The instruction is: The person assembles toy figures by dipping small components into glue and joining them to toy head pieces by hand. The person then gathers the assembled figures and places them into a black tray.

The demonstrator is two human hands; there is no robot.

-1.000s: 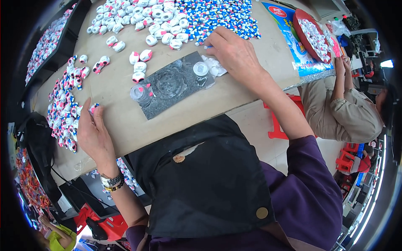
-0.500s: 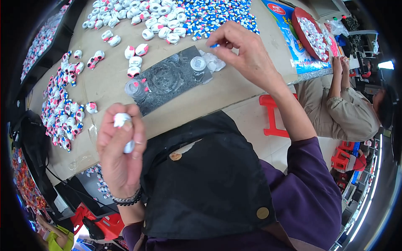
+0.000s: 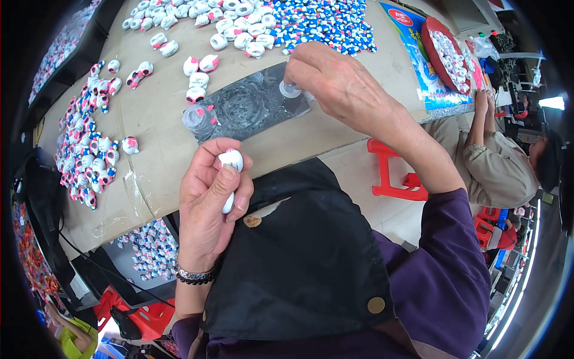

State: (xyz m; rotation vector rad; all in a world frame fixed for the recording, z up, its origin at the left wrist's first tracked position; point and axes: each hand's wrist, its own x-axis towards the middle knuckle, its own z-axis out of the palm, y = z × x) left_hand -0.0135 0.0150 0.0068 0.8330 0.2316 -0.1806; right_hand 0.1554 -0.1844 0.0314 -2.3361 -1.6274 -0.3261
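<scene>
My left hand (image 3: 209, 200) is closed round a small white toy head with pink on it (image 3: 231, 158), held up between thumb and forefinger. Lower in the same palm a second white toy piece (image 3: 228, 203) shows between the fingers. Over the dark slab (image 3: 257, 96), my right hand (image 3: 335, 84) has its fingertips pinched together at a small clear cup (image 3: 290, 90). Those fingers hide the small blue toy part seen in their pinch a moment earlier. Another clear cup (image 3: 197, 118), with pink bits beside it, stands at the slab's left end.
White toy heads (image 3: 242, 27) and many blue-and-white parts (image 3: 323, 27) cover the table's far side. Mixed pieces (image 3: 86, 158) lie in a heap at left. A red tray (image 3: 433, 51) holds white pieces at right, near a seated person (image 3: 502, 155). A red stool (image 3: 388, 173) stands below.
My right hand has moved down and slightly left to the clear cup, its back turned up. My left hand has moved right and slightly up, still gripping the white toy pieces.
</scene>
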